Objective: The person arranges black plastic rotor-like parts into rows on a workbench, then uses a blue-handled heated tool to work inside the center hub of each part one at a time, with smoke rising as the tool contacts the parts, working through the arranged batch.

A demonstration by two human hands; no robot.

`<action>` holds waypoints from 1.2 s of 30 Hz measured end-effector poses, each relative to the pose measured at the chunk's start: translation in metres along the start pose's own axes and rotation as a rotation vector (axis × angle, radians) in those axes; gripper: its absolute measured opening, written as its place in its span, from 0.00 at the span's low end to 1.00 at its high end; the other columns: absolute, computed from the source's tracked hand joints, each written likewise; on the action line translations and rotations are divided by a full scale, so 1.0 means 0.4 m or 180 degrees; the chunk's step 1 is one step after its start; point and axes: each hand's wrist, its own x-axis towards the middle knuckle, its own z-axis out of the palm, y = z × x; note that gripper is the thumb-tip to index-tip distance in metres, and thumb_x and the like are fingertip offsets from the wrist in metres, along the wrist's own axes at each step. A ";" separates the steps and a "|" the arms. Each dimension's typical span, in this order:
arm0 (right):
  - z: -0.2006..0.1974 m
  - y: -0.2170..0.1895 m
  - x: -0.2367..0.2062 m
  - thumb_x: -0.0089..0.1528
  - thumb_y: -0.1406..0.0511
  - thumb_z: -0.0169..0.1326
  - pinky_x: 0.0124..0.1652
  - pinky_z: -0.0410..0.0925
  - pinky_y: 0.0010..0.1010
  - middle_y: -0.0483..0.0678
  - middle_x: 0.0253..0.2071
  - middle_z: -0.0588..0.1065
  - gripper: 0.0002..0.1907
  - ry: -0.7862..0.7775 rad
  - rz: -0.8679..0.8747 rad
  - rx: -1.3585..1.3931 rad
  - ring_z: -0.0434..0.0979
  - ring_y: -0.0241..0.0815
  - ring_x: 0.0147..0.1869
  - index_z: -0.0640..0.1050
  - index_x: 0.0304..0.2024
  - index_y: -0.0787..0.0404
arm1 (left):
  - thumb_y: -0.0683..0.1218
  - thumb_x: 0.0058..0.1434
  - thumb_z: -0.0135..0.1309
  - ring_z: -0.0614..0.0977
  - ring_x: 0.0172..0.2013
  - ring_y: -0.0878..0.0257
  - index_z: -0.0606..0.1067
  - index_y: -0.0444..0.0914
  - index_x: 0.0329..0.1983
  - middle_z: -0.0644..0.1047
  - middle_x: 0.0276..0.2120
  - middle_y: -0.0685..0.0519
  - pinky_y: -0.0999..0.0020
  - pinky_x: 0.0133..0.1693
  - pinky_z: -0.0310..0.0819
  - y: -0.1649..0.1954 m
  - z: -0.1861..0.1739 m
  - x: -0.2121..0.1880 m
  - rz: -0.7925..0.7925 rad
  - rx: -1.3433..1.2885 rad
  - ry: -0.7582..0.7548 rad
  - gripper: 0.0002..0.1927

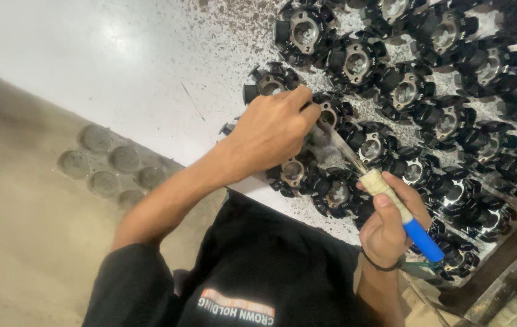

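My left hand (270, 133) grips one of the black round parts with a metal centre (329, 112), near the left end of the rows, with fingers curled over it. My right hand (388, 221) holds a tool with a blue handle and a pale wrapped grip (401, 212). Its thin metal tip reaches up and left to the part under my left fingers. Several more identical black parts (404, 91) lie in rows on the white table (119, 60).
Dark specks and filings are scattered over the white table around the parts. A beige floor with round dimples (107, 163) lies to the left. My black shirt (258, 266) fills the lower middle. A dark table edge and crates (507, 290) sit at the lower right.
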 end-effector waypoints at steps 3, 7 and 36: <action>0.009 0.001 -0.001 0.63 0.73 0.52 0.52 0.76 0.41 0.65 0.44 0.78 0.18 0.0112 -0.0016 0.0032 0.81 0.55 0.45 0.76 0.54 0.79 | 0.38 0.55 0.55 0.81 0.35 0.49 0.76 0.32 0.39 0.72 0.36 0.45 0.56 0.31 0.76 0.005 -0.003 0.003 0.0083 -0.0042 0.0124 0.08; 0.012 -0.020 0.013 0.63 0.72 0.53 0.52 0.77 0.41 0.62 0.45 0.78 0.18 0.0084 -0.0273 0.0153 0.82 0.55 0.46 0.76 0.54 0.78 | 0.37 0.52 0.55 0.80 0.27 0.50 0.76 0.30 0.43 0.73 0.31 0.46 0.56 0.24 0.72 0.051 -0.085 0.005 0.0020 0.0125 0.0036 0.15; -0.028 -0.006 0.246 0.66 0.74 0.52 0.54 0.78 0.42 0.62 0.49 0.77 0.14 -0.0506 -0.0069 0.0031 0.82 0.55 0.50 0.75 0.52 0.80 | 0.40 0.58 0.57 0.81 0.28 0.46 0.81 0.36 0.35 0.75 0.36 0.45 0.51 0.30 0.77 -0.064 -0.020 0.199 -0.0067 0.0170 -0.0021 0.04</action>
